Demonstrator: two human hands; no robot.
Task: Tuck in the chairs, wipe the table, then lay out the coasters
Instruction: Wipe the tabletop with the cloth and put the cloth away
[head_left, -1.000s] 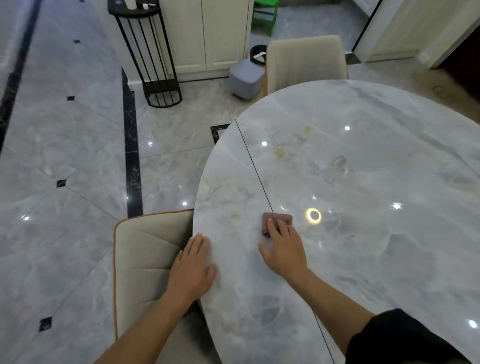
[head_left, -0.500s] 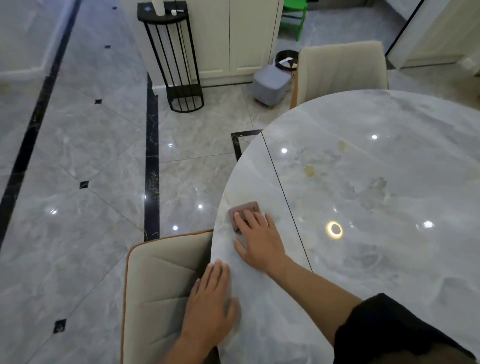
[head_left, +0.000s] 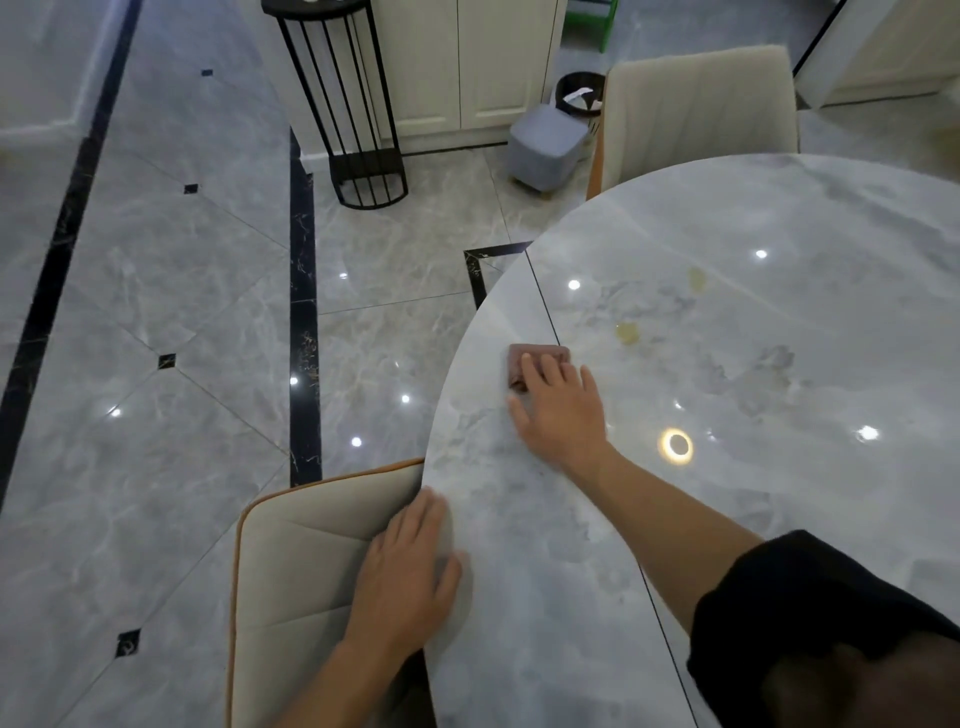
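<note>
Right hand (head_left: 561, 410) flat on one cloth (head_left: 535, 358), left hand (head_left: 408, 577) open (two chairs (head_left: 306, 566)) at table (head_left: 779, 519) edge.

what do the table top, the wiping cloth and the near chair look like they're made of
Table top: polished marble or marble-look stone, grey veining, mirror-like light reflections. Cloth under the right hand: small brownish folded fabric, matte, maybe microfibre. Near chair: cream padded upholstery, smooth like faux leather, with orange edge piping.

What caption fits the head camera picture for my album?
Right hand presses a small brown cloth on the glossy grey marble table; left hand rests on its edge.
</note>
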